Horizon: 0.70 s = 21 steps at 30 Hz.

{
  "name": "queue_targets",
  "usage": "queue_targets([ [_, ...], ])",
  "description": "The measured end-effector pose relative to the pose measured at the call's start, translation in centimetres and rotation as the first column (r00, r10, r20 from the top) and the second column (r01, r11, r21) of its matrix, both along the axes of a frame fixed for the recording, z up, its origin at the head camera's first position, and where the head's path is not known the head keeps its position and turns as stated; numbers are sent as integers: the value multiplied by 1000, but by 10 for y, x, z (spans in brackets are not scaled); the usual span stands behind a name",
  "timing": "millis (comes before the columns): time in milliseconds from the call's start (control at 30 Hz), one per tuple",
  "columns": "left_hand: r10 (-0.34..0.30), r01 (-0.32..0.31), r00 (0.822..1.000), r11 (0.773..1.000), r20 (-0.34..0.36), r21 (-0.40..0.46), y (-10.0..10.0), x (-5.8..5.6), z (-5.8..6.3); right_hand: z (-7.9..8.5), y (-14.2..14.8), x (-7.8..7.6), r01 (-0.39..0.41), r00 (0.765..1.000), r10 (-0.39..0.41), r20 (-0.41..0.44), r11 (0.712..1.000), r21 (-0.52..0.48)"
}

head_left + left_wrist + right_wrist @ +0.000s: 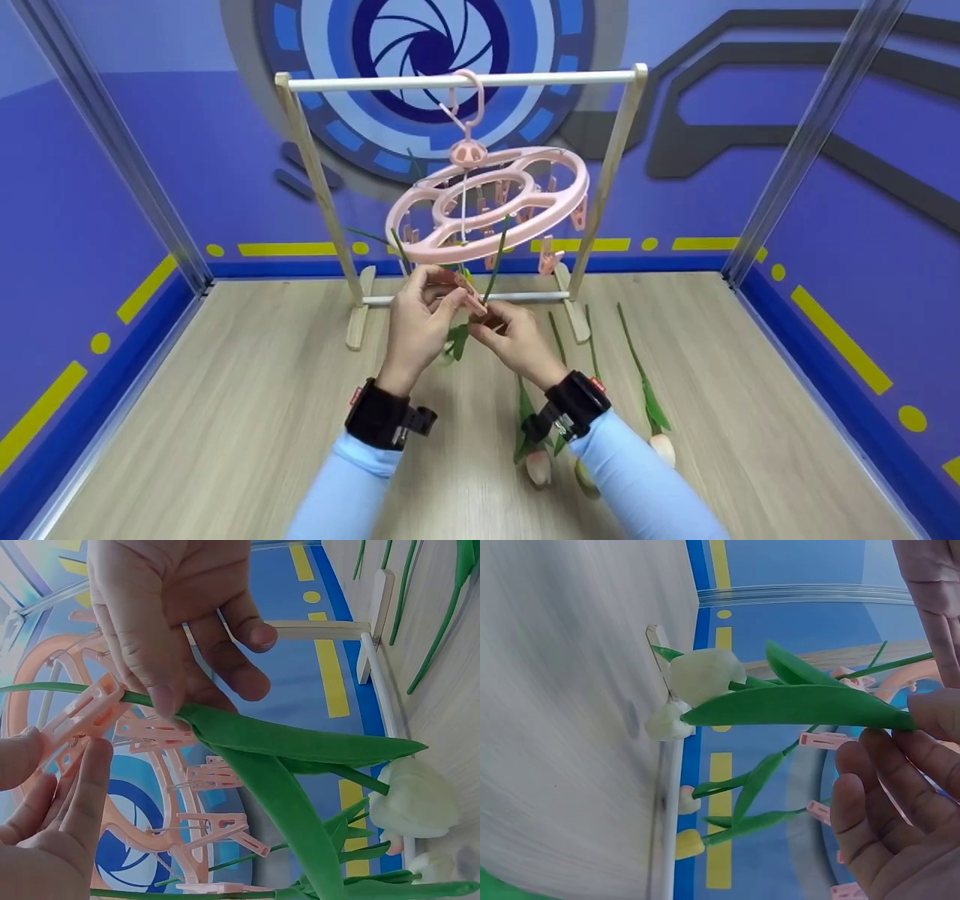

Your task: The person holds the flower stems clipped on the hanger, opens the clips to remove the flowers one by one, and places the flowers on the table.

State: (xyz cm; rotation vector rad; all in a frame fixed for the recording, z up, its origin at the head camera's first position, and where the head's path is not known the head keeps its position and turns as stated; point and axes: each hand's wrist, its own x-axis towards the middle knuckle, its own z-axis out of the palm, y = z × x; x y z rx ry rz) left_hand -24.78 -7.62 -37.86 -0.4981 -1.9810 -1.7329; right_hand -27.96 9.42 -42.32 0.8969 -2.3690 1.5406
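Observation:
My left hand [420,322] pinches a pink clothespin [86,716] below the hanger's ring. A green stem runs between the clothespin's jaws. With thumb and fingers, my right hand [517,345] pinches that stem just above the leaves of a white tulip [416,799]. In the right wrist view the tulip's long leaf [795,705] stretches away from the right fingertips. Both hands are close together under the round pink clip hanger [487,236], which hangs tilted.
A wooden rack [322,180] with a white top bar [375,82] carries the hanger. Other tulips, one yellow [690,844], hang from clips. Several tulips lie on the table at right, among them a pale one [538,469] and another [663,450]. Blue patterned walls surround the table.

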Motion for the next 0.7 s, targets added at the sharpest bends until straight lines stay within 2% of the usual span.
queue_targets([
  [100, -7, 7, 1000, 1000, 4, -25, 0, 0, 1, 0, 1, 0, -10, 1000, 10, 13, 1000, 14],
  [333, 35, -34, 999, 992, 7, -118, -1, -2, 2, -2, 1, -2, -29, 999, 29, 26, 999, 26],
  [700, 2, 2, 999, 994, 38, -105, -2, -2, 0, -6, 2, -2, -25, 999, 24, 31, 999, 29],
])
